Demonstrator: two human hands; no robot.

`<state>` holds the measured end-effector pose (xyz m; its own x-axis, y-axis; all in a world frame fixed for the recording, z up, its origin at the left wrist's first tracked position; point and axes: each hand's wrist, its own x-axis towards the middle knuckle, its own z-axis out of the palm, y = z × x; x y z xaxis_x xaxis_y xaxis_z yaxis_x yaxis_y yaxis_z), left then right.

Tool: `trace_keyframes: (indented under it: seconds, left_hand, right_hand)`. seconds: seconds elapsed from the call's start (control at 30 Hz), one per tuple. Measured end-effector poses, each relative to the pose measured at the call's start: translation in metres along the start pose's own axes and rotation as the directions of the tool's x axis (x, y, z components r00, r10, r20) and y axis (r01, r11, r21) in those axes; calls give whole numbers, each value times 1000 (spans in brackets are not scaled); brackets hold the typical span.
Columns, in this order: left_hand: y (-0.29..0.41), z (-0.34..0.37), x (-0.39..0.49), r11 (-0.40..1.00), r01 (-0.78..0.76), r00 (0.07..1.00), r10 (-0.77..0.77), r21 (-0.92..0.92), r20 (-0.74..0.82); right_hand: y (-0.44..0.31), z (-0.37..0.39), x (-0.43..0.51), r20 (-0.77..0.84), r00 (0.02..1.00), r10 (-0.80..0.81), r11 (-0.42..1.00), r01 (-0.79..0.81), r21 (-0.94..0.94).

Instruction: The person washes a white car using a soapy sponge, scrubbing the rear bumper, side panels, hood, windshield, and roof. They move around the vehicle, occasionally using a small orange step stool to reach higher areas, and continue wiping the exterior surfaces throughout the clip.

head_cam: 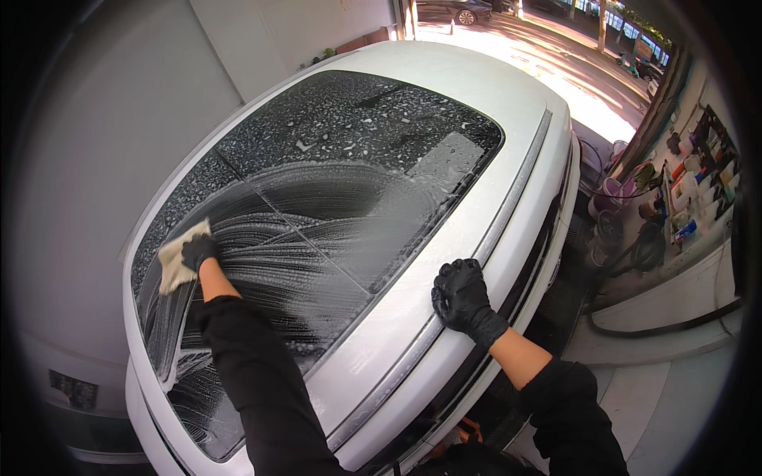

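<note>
A white car roof (411, 262) with a large dark glass panel (333, 208) lies before me, seen from above. My left hand (201, 251), in a black glove, presses a cream-coloured cloth (177, 262) on the glass near its far left edge. Soapy streaks curve over the near part of the glass; drops and foam specks dot the far part. My right hand (464, 300), also in a black glove, rests with curled fingers on the roof's side rail (411, 348); nothing shows in it, though its palm is hidden.
A grey wall (119, 149) runs along the car's left side. At right stand buckets (613, 190), a coiled hose (646, 247) and a shelf with several bottles (684, 190). Beyond the doorway are sunlit paving and a parked dark car (455, 11).
</note>
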<state>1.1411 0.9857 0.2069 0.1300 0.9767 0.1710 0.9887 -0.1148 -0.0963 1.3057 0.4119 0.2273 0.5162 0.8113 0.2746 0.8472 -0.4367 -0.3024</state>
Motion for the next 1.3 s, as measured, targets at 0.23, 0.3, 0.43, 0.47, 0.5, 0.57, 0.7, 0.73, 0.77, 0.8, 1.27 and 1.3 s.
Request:
trace_keyframes:
  seconds: [0.23, 0.3, 0.43, 0.47, 0.5, 0.57, 0.7, 0.73, 0.77, 0.8, 1.27, 1.3]
  left_hand:
    - [313, -49, -160, 386, -889, 448, 843, -245, -297]
    - [342, -91, -283, 84, -915, 211, 933, -394, -291]
    - [287, -86, -341, -323, -678, -123, 935, -661, -331]
    - [265, -83, -335, -346, -691, -127, 922, -635, -365]
    - [240, -75, -319, -366, -700, -133, 910, -613, -392]
    - [194, -69, -269, 59, 474, 156, 976, -878, 150]
    - [128, -85, -209, 602, -799, 602, 798, 20, 33]
    - [114, -69, -200, 607, -795, 605, 791, -11, -91]
    - [104, -46, -192, 608, -793, 601, 770, -39, -212]
    - [100, -28, -193, 467, -884, 421, 812, 17, -404]
    - [-191, -71, -382, 197, -811, 189, 979, -551, 73]
    - [-233, -72, -390, 232, -764, 245, 968, -602, 61]
  right_hand:
    - [-9, 2, 10, 11, 1000, -15, 999, 15, -47]
    - [12, 5, -5, -14, 999, 43, 996, -44, -81]
    - [9, 18, -1, -112, 994, -9, 999, 4, -44]
    - [12, 20, -3, -142, 990, -18, 997, 7, -80]
    - [12, 19, -2, -94, 996, 5, 998, -11, -61]
    - [8, 13, -2, -103, 995, 9, 1000, -10, -9]
    - [5, 10, -2, 1, 998, 57, 991, -57, -121]
    - [-2, 10, 2, -20, 999, 38, 992, -40, -120]
    - [-3, 12, 4, 32, 999, 18, 986, -12, -164]
    - [-2, 17, 4, -61, 998, -21, 994, 14, -112]
    - [-27, 63, -173, -428, 883, 194, 974, -224, -21]
    - [-18, 77, -231, -378, 901, 214, 973, -230, 3]
